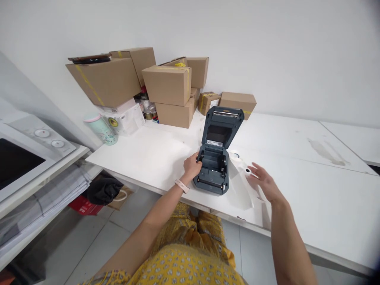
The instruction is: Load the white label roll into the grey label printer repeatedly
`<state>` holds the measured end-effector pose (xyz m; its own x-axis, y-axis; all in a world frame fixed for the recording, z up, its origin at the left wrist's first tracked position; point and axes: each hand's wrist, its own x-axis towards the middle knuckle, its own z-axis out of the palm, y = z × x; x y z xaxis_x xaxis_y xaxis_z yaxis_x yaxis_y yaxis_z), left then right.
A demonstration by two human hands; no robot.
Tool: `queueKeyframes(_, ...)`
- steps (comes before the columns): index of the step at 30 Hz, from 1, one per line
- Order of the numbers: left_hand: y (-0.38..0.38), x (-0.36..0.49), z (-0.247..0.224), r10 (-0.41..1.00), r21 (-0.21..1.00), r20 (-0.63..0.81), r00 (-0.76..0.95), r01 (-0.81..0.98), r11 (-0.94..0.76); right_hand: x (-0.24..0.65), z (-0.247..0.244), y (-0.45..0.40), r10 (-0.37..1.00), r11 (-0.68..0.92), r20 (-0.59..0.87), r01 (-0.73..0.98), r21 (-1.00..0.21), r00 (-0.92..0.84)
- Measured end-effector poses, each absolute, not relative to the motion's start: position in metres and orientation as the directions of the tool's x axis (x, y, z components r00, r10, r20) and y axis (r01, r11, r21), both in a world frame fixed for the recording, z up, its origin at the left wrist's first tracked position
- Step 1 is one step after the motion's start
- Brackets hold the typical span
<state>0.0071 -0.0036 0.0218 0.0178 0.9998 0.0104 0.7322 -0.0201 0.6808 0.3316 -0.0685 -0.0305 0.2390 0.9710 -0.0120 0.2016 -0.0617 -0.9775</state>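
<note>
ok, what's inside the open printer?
Inside the printer: a dark bay, a roller along the front, and a black fitting on the right. No roll shows in the bay. Part of the left rim is covered by the left hand.

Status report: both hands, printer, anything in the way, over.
Left hand at printer's left edge. Right hand open beside small white roll, contact unclear. Printer lid up. Loose white sheet lies right of printer, bay unobstructed.

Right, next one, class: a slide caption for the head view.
Left hand on an open label printer, right hand at a small white roll, cardboard boxes behind.
</note>
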Motion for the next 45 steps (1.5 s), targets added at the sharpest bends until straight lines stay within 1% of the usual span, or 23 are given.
queueKeyframes(2,-0.004,0.007,0.022,1.0,0.672,0.01,0.027,0.74,-0.027,0.34,-0.017,-0.065,0.965,0.04,0.07,0.122,-0.992,0.253)
queueKeyframes(3,-0.004,0.008,0.023,0.999,0.667,0.01,0.034,0.745,-0.032,0.341,-0.009,-0.061,0.959,0.077,0.112,0.139,-0.987,0.262)
queueKeyframes(5,-0.004,0.007,0.024,0.999,0.659,0.013,0.045,0.751,-0.042,0.338,0.008,-0.048,0.961,0.069,0.139,0.28,-0.957,0.238)
queueKeyframes(6,-0.004,0.007,0.025,0.999,0.657,0.012,0.045,0.753,-0.042,0.333,0.015,-0.039,0.974,0.03,0.111,0.37,-0.928,0.2)
queueKeyframes(9,-0.005,0.007,0.026,0.999,0.651,-0.002,0.038,0.758,-0.027,0.314,0.029,-0.009,0.996,-0.081,-0.037,0.596,-0.799,0.086)
queueKeyframes(11,-0.006,0.007,0.027,0.999,0.644,-0.012,0.032,0.765,-0.017,0.303,0.031,0.008,0.994,-0.095,-0.107,0.691,-0.716,0.026)
queueKeyframes(14,-0.006,0.007,0.026,0.999,0.644,-0.003,0.032,0.764,-0.023,0.294,0.027,0.021,0.991,-0.095,-0.134,0.756,-0.647,0.01)
queueKeyframes(16,-0.006,0.007,0.025,0.999,0.652,0.004,0.031,0.758,-0.027,0.296,0.025,0.021,0.99,-0.107,-0.135,0.763,-0.637,0.025)
queueKeyframes(18,-0.005,0.007,0.025,0.999,0.655,0.008,0.032,0.755,-0.029,0.303,0.029,0.014,0.995,-0.09,-0.088,0.752,-0.653,0.043)
queueKeyframes(20,-0.005,0.007,0.024,0.999,0.652,0.012,0.034,0.758,-0.033,0.312,0.039,0.004,0.998,-0.027,0.015,0.689,-0.725,0.055)
queueKeyframes(23,-0.004,0.008,0.023,0.999,0.652,0.013,0.034,0.758,-0.034,0.312,0.064,-0.014,0.985,0.114,0.162,0.49,-0.864,0.055)
queueKeyframes(25,-0.003,0.008,0.023,0.999,0.653,0.014,0.036,0.756,-0.037,0.297,0.081,-0.022,0.977,0.195,0.212,0.377,-0.906,0.005)
queueKeyframes(26,-0.003,0.008,0.023,0.999,0.652,0.014,0.037,0.757,-0.037,0.286,0.088,-0.024,0.973,0.225,0.225,0.347,-0.91,-0.041)
queueKeyframes(28,-0.004,0.007,0.024,0.999,0.649,0.01,0.038,0.76,-0.036,0.257,0.099,-0.023,0.967,0.25,0.216,0.341,-0.906,-0.135)
queueKeyframes(29,-0.004,0.007,0.025,0.999,0.648,0.007,0.037,0.761,-0.033,0.242,0.103,-0.02,0.963,0.252,0.191,0.376,-0.892,-0.193)
queueKeyframes(31,-0.005,0.006,0.025,0.999,0.652,0.009,0.036,0.757,-0.033,0.216,0.107,-0.01,0.938,0.275,0.109,0.516,-0.811,-0.328)
queueKeyframes(33,-0.006,0.006,0.025,0.999,0.659,0.018,0.039,0.751,-0.041,0.196,0.109,0.003,0.893,0.328,-0.006,0.661,-0.675,-0.45)
queueKeyframes(34,-0.006,0.006,0.024,0.999,0.661,0.02,0.038,0.749,-0.041,0.19,0.108,0.008,0.875,0.348,-0.068,0.72,-0.6,-0.479)
queueKeyframes(36,-0.005,0.006,0.022,0.999,0.664,0.019,0.033,0.747,-0.037,0.181,0.106,0.018,0.865,0.355,-0.157,0.802,-0.48,-0.477)
queueKeyframes(38,-0.003,0.006,0.019,1.0,0.669,0.019,0.025,0.743,-0.031,0.177,0.101,0.025,0.865,0.352,-0.207,0.847,-0.398,-0.457)
queueKeyframes(41,-0.002,0.006,0.015,0.999,0.676,0.025,0.021,0.736,-0.032,0.176,0.088,0.034,0.848,0.379,-0.245,0.86,-0.341,-0.471)
queueKeyframes(45,-0.001,0.006,0.014,0.999,0.676,0.031,0.023,0.736,-0.038,0.176,0.067,0.043,0.854,0.374,-0.281,0.892,-0.254,-0.438)
